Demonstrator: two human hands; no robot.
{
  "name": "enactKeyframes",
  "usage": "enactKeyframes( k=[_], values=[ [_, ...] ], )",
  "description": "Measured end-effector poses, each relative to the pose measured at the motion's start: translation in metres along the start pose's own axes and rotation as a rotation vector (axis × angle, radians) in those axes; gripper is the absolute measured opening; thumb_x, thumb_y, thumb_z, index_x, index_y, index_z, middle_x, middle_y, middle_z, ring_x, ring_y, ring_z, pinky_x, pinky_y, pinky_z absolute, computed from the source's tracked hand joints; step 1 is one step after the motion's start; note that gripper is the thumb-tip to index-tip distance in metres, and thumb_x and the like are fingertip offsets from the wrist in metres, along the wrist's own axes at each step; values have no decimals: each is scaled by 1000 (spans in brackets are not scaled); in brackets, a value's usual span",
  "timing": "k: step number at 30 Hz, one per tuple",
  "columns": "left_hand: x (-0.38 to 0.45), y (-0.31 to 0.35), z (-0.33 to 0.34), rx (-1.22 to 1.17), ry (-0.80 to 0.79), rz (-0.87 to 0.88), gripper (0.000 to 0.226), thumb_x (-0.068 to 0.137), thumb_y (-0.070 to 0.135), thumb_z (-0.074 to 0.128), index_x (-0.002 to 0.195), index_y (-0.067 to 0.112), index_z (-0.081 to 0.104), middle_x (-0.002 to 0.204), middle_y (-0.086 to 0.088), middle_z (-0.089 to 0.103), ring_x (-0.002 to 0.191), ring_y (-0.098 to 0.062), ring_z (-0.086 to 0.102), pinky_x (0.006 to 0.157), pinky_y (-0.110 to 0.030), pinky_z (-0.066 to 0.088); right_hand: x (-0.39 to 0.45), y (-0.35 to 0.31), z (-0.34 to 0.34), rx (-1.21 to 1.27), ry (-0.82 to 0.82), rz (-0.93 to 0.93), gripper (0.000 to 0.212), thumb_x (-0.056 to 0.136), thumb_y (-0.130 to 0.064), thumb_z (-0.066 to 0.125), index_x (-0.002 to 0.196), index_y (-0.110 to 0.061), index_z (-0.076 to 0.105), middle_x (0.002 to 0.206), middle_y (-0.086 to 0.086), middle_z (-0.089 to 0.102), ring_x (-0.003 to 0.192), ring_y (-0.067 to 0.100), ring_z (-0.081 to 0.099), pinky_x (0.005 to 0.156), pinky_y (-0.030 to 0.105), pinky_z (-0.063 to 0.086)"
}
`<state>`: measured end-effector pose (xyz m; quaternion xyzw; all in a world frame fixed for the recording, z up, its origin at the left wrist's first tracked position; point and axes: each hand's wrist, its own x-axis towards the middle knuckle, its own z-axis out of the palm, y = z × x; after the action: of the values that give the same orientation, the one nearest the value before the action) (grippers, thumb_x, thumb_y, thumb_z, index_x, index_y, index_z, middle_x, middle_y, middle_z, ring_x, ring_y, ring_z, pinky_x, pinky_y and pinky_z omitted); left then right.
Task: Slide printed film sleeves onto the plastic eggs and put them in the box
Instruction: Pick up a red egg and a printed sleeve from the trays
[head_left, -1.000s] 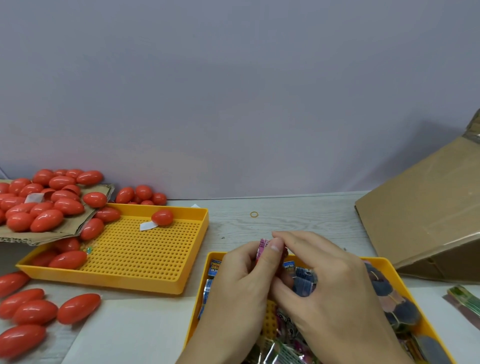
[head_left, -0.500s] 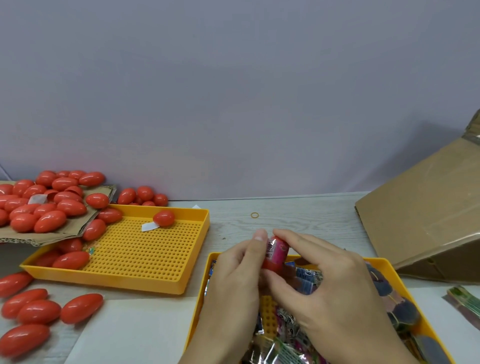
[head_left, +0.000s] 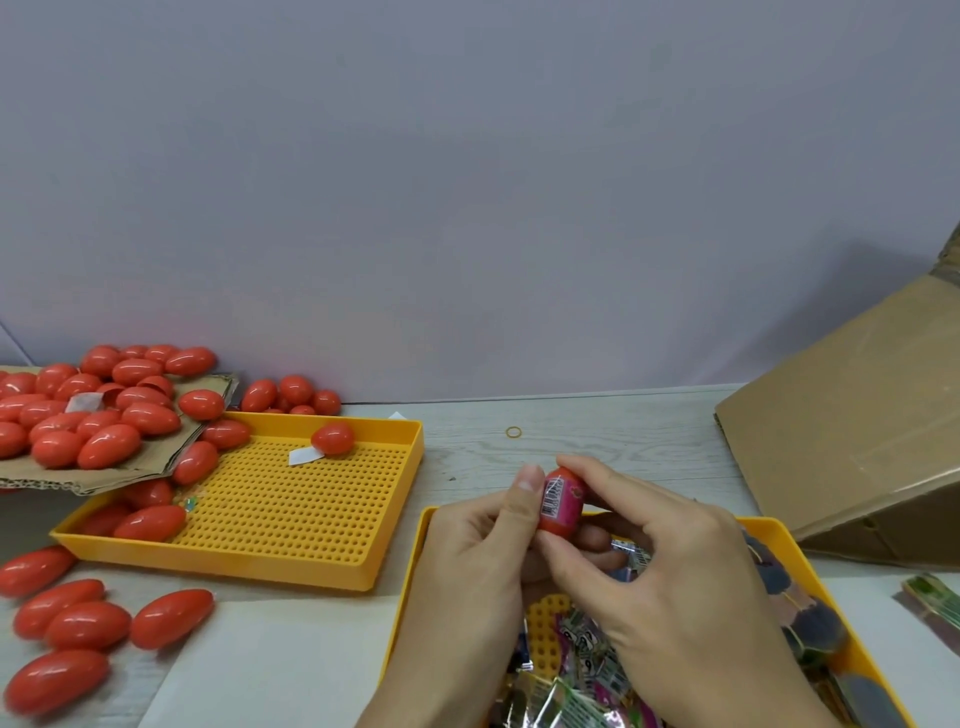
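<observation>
Head view: red plastic egg (head_left: 561, 503) now stands clear above the yellow perforated tray (head_left: 415, 566), pink printed film sleeve (head_left: 555, 496) drawn over it. Left hand (head_left: 467, 561) and right hand (head_left: 670, 566) both pinch it. Sleeving looks nearly finished; brown cardboard box (head_left: 852, 415) lies beyond the right hand.

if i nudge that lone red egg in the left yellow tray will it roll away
Probably. The lone egg is rounded and glossy, so it likely rolls and feels slippery. The perforated tray floor and raised rim may stop it, and the white slip lying against it could snag it.
</observation>
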<state>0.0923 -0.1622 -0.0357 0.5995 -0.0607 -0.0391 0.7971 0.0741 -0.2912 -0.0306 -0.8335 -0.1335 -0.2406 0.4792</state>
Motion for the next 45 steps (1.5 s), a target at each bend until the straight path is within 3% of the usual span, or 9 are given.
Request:
enactKeyframes(
  k=[6, 11, 16, 19, 24, 31, 36, 41, 45],
  values=[
    [-1, 3, 2, 137, 135, 89, 37, 73, 47, 67, 87, 13, 72, 74, -2, 72, 65, -17, 71, 56, -25, 56, 1, 3, 2, -130, -75, 48, 53, 76, -46, 68, 127, -32, 64, 97, -33, 58, 96, -9, 58, 79, 5, 46],
    [-2, 5, 1, 64, 114, 24, 25, 81, 26, 69, 88, 3, 76, 89, -18, 75, 86, -32, 74, 67, -31, 61, 1, 4, 1, -58, -20, 81, 54, 73, -46, 69, 125, -37, 63, 100, -25, 58, 97, -4, 59, 80, 17, 53],
    [-2, 8, 2, -170, 55, -100, 34, 81, 22, 62, 87, -11, 70, 85, -28, 69, 77, -36, 70, 66, -36, 62, 2, 1, 1, 39, -16, 86, 51, 74, -35, 78, 118, -54, 59, 112, -32, 56, 105, -1, 59, 86, 29, 55],
    [-1, 7, 3, -132, 50, -89, 38, 77, 28, 71, 90, -8, 72, 88, -34, 67, 77, -37, 68, 65, -35, 60, 1, 1, 0, 15, -38, 88, 52, 73, -40, 77, 122, -48, 61, 111, -34, 56, 104, -4, 58, 88, 26, 53],
    [-1, 4, 1, -74, 38, -47, 42, 66, 31, 76, 91, -2, 75, 89, -33, 69, 77, -36, 71, 69, -35, 61, 1, 6, 0, 39, -39, 90, 52, 79, -18, 78, 125, -40, 63, 112, -36, 56, 104, -4, 61, 86, 25, 55],
    [0, 2, 2, -92, 68, -67, 34, 68, 27, 77, 86, -1, 69, 92, -29, 72, 82, -40, 74, 75, -40, 63, 0, 9, 3, 91, -63, 56, 58, 82, -23, 75, 123, -56, 51, 115, -32, 56, 112, -9, 56, 79, 14, 55],
    [0, 4, 1, -83, 130, -3, 40, 62, 31, 81, 81, 2, 62, 76, -19, 72, 72, -33, 73, 66, -35, 61, 0, 4, 6, -45, 19, 20, 39, 72, -36, 77, 103, -44, 55, 96, -22, 59, 98, 0, 61, 65, 15, 53],
    [-4, 5, 2, 204, 169, 43, 59, 60, 47, 80, 87, -1, 59, 86, -21, 72, 86, -35, 73, 83, -49, 59, -1, -3, 10, -216, 49, -47, 29, 81, -26, 75, 98, -44, 58, 85, -26, 58, 84, -1, 60, 68, 19, 52],
    [-6, 9, 8, 115, 80, 10, 45, 85, 44, 63, 92, 0, 62, 74, -10, 72, 73, -24, 73, 63, -33, 60, 1, -5, 5, -128, 65, 140, 3, 89, -33, 67, 88, -36, 66, 77, -21, 67, 76, 1, 66, 62, 19, 55]
  ],
)
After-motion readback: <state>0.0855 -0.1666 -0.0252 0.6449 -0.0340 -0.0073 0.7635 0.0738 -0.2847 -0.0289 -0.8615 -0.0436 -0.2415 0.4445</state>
